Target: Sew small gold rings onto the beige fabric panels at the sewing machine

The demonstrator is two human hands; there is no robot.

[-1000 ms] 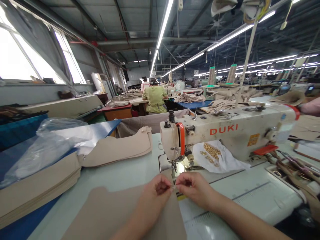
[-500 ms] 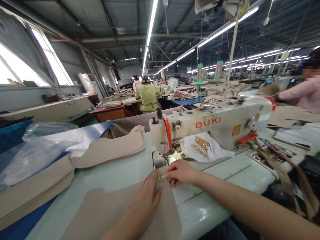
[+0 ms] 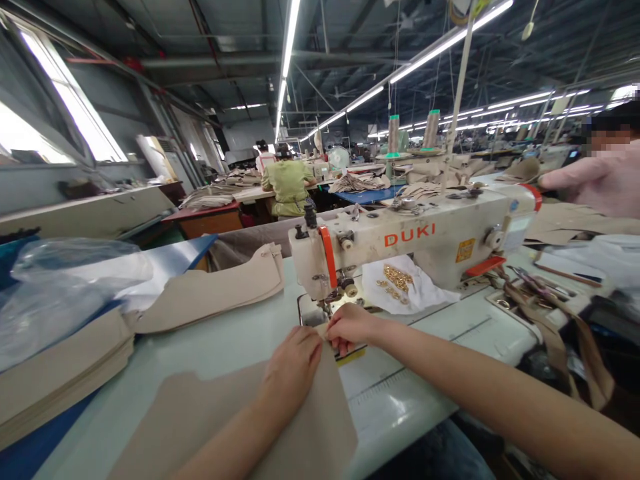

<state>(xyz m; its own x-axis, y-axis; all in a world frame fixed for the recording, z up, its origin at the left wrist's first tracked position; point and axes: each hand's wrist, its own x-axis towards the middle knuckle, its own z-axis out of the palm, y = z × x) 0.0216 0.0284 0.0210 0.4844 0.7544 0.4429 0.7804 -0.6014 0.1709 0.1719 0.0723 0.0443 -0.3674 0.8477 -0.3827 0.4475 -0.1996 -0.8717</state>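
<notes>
Right hand (image 3: 350, 325) is clenched, thumb and fingers pinching the far corner of the panel (image 3: 210, 420) right in front of the presser foot (image 3: 327, 309). Left hand (image 3: 293, 365) sits on the panel just beside it, touching the right hand, fingers curled down at the same corner. Can't tell if it pinches or only presses. Panel lies flat on the table (image 3: 240, 340), lower centre of frame, corner at the needle plate. A yellow tag (image 3: 354, 355) peeks out under the right hand.

Doing this step well, my read:
- Get the corner flat and square to the foot.
- Left palm takes the panel's weight so it doesn't drag.
- Pinch low and near the edge so nothing buckles.
- Fingertips clear of the needle line.

Pose: right forearm enters from lower right on a long diagonal, wrist low. Left forearm enters from bottom centre, back of hand up, knuckles bent.

Around: machine (image 3: 430, 240) at centre, gold fittings (image 3: 395, 277) on a white cloth under its arm, stack of panels (image 3: 210, 293) centre left, co-worker's hand (image 3: 585, 180) upper right.
</notes>
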